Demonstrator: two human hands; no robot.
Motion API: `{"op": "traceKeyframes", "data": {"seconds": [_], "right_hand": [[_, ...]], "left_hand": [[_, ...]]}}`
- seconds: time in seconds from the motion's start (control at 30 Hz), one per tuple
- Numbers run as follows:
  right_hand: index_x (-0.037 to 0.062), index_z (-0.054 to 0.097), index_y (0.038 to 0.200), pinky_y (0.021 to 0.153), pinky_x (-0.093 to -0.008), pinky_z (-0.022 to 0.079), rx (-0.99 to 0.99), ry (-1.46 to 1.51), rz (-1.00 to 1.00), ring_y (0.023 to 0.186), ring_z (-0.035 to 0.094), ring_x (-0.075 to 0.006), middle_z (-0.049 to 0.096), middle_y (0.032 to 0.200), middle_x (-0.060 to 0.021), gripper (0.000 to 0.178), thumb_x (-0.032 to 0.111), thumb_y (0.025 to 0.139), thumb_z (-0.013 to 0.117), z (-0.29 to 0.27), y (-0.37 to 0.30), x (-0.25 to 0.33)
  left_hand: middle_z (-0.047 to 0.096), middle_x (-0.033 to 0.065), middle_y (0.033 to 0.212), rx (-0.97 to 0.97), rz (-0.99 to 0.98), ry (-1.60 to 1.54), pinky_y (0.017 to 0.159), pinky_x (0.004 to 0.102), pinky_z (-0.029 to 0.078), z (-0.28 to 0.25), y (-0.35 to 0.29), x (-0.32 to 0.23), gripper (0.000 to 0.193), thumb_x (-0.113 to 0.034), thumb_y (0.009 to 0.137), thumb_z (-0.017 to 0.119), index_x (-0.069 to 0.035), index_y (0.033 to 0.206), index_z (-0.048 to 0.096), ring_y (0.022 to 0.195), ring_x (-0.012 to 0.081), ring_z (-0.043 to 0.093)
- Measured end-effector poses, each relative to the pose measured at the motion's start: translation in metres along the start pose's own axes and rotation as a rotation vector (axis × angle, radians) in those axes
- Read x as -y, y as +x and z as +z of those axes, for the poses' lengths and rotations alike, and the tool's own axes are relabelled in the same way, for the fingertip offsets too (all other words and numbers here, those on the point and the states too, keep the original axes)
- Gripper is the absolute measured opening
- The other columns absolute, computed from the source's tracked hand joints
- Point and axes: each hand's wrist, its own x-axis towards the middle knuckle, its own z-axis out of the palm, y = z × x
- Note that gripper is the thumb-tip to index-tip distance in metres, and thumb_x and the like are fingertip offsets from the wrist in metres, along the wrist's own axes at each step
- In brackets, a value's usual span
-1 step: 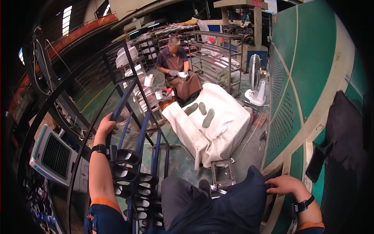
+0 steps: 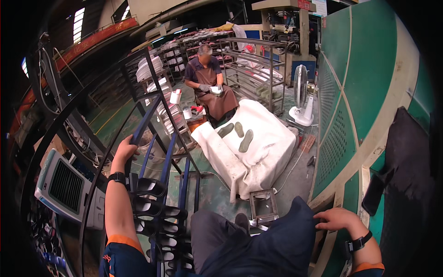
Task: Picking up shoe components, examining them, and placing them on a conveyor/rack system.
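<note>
My left hand is closed round a dark blue rail of a tall metal rack, its arm reaching up along the rack's side. Below that hand, several black open-ended shoe-like pieces sit in rows on the rack. At the right, my right hand is open, fingers loosely stretched and bent a little. It is beside my dark clothing, near the lower frame of a green machine housing, and holds nothing. Whether its fingertips touch anything, I cannot tell.
Ahead, a white cloth covers a bulky form bearing three olive sole-shaped pieces. Behind it sits a co-worker in an apron, gloved hands on a white piece. A fan, metal stool frame and air cooler stand around.
</note>
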Motion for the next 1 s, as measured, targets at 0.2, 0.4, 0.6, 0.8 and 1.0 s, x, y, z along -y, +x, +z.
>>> {"op": "traceKeyframes", "data": {"seconds": [0.2, 0.4, 0.6, 0.8, 1.0], "right_hand": [[0.0154, 0.056, 0.136, 0.095, -0.0430, 0.049, 0.000, 0.004, 0.011, 0.111, 0.062, -0.0354, 0.068, 0.115, -0.0168, 0.058, 0.051, 0.090, 0.057, 0.0029, -0.0011, -0.0053], [0.0154, 0.056, 0.137, 0.095, -0.0431, 0.049, 0.002, -0.025, 0.009, 0.111, 0.062, -0.0358, 0.067, 0.117, -0.0166, 0.057, 0.050, 0.091, 0.057, 0.0010, -0.0013, -0.0029], [0.0158, 0.055, 0.137, 0.095, -0.0427, 0.048, 0.062, 0.021, 0.047, 0.112, 0.062, -0.0356, 0.067, 0.118, -0.0167, 0.058, 0.051, 0.092, 0.056, 0.0021, 0.0001, -0.0029], [0.0158, 0.054, 0.138, 0.096, -0.0423, 0.048, 0.039, 0.006, 0.023, 0.114, 0.061, -0.0359, 0.067, 0.119, -0.0176, 0.058, 0.050, 0.092, 0.056, 0.0007, 0.0032, -0.0047], [0.0162, 0.054, 0.139, 0.096, -0.0427, 0.048, 0.056, -0.001, 0.033, 0.114, 0.061, -0.0356, 0.067, 0.120, -0.0176, 0.059, 0.052, 0.092, 0.055, 0.0023, 0.0018, -0.0032]], "left_hand": [[0.063, 0.0192, 0.110, 0.003, 0.001, 0.023, 0.053, 0.0370, 0.057, 0.0016, 0.0026, 0.0020, 0.081, 0.000, 0.073, 0.054, -0.001, 0.151, 0.032, 0.072, 0.0249, 0.070], [0.063, 0.0187, 0.109, 0.005, 0.014, 0.016, 0.052, 0.0362, 0.055, 0.0013, 0.0021, 0.0015, 0.078, 0.002, 0.075, 0.053, 0.000, 0.150, 0.032, 0.069, 0.0230, 0.069], [0.063, 0.0190, 0.106, -0.019, 0.012, 0.031, 0.052, 0.0368, 0.056, 0.0046, 0.0006, -0.0029, 0.080, 0.001, 0.073, 0.053, -0.001, 0.150, 0.032, 0.070, 0.0241, 0.070], [0.064, 0.0198, 0.107, -0.020, 0.004, 0.024, 0.053, 0.0375, 0.057, 0.0007, 0.0005, 0.0007, 0.083, 0.000, 0.071, 0.053, -0.002, 0.151, 0.032, 0.070, 0.0247, 0.070], [0.064, 0.0186, 0.105, -0.015, 0.010, 0.029, 0.053, 0.0370, 0.057, 0.0003, -0.0015, 0.0000, 0.082, 0.000, 0.072, 0.054, -0.002, 0.151, 0.032, 0.069, 0.0237, 0.069]]}}
